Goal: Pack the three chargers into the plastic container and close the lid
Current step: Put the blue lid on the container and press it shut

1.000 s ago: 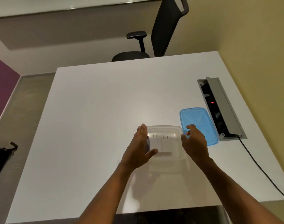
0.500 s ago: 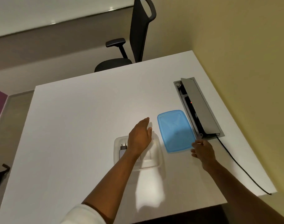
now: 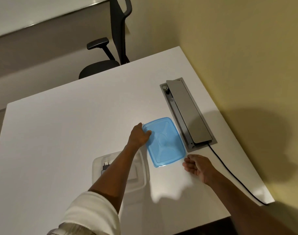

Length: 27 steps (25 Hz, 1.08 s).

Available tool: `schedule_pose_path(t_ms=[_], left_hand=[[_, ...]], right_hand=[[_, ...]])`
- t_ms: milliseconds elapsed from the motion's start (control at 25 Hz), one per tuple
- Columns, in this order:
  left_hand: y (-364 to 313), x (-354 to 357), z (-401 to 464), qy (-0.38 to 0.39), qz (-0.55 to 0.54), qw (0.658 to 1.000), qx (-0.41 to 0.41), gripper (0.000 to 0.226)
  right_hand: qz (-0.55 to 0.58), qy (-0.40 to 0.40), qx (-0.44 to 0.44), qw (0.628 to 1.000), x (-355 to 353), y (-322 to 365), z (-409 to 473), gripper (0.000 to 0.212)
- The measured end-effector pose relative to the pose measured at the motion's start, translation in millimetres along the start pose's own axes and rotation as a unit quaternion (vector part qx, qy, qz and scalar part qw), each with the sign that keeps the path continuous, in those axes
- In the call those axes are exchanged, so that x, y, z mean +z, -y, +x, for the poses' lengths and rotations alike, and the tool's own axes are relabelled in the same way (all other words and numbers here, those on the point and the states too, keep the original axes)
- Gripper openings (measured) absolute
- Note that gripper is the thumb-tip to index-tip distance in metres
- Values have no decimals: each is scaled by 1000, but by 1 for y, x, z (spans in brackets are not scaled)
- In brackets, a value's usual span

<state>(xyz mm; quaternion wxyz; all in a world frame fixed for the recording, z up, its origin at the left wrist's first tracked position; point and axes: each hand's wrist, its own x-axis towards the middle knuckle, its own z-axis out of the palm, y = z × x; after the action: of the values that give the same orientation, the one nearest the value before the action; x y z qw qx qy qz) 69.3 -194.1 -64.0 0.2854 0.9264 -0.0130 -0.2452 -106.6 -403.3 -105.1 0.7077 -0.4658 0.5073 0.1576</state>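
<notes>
A clear plastic container (image 3: 95, 168) sits on the white table, my left forearm crossing above it. Inside, a charger (image 3: 105, 166) with black prongs shows at its left; the other chargers are mostly hidden by the arm. The blue lid (image 3: 166, 145) lies flat just right of the container. My left hand (image 3: 139, 135) rests on the lid's far-left corner, thumb on top of its edge. My right hand (image 3: 198, 166) hovers just off the lid's near-right corner, fingers apart, holding nothing.
An open grey cable box (image 3: 187, 112) is set into the table (image 3: 60, 133) right of the lid, with a black cable (image 3: 233, 175) running to the table's right edge. A black office chair (image 3: 107, 65) stands beyond the far edge. A yellow wall is on the right.
My left hand left the container and reached right onto the blue lid's far-left corner. My right hand stayed beside the lid's near-right corner. The view shifted, so everything appears further left.
</notes>
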Motion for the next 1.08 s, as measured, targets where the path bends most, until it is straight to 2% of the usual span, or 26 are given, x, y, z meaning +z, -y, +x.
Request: schedule_pose_path(t_ms=[320, 560, 800, 1080], left_hand=[[2, 6, 9, 16, -23, 999, -18, 59], [0, -6, 5, -6, -74, 997, -14, 59], [-14, -49, -22, -54, -153, 987, 15, 58], [7, -103, -81, -112, -246, 961, 52, 46]], right_hand=[[-5, 29, 18, 999, 7, 9, 7, 29], [15, 10, 3, 1000, 13, 13, -1, 20], [39, 12, -77, 996, 34, 34, -29, 18], [-14, 15, -207, 978, 68, 49, -79, 22]])
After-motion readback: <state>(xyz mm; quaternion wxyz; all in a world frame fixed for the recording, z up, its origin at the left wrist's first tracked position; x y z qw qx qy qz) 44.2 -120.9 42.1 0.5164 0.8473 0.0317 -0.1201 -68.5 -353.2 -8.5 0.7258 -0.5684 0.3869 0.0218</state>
